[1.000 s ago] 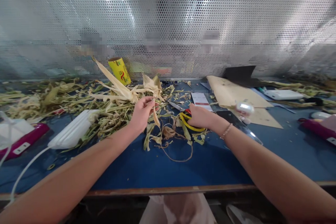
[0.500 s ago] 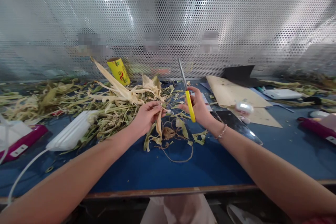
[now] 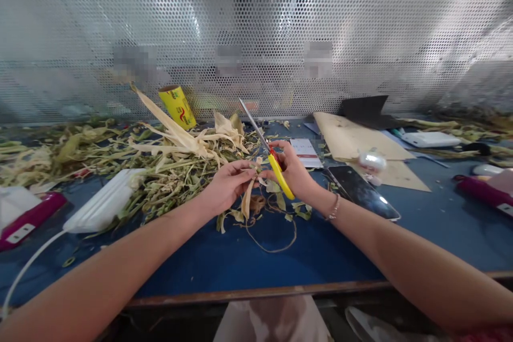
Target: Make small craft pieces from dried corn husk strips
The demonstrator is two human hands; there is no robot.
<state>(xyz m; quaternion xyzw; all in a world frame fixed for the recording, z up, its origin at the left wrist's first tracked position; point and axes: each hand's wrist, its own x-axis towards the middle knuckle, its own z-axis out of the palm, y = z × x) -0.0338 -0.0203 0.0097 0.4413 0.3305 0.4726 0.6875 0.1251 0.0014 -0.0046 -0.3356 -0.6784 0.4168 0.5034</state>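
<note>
My left hand (image 3: pixel 229 184) pinches a pale dried leaf strip (image 3: pixel 247 201), which hangs down below the fingertips. In my right hand (image 3: pixel 298 177) are yellow-handled scissors (image 3: pixel 282 177), their blades pointing up and away to the left. Its fingertips come close to the left hand's; whether they touch the strip I cannot tell. Behind and left of my left hand spreads a heap of dried stalks and leaves (image 3: pixel 176 184), with long cream husks (image 3: pixel 176 136) on top. Under the hands lie a small bundle of brown twine (image 3: pixel 257 203) and leaf scraps (image 3: pixel 303 210).
A perforated metal panel (image 3: pixel 272 21) closes off the back of the blue table (image 3: pixel 224 272). A yellow tube (image 3: pixel 177 108) leans there. At left are a white device with a cable (image 3: pixel 105 201) and a purple power strip (image 3: pixel 34 222). A phone (image 3: pixel 360 192) and tan card sheets (image 3: pixel 352 141) lie right.
My right hand has moved left and slightly down, close to my left hand. The scissors have tilted further left. My left hand has shifted slightly right, still pinching the strip.
</note>
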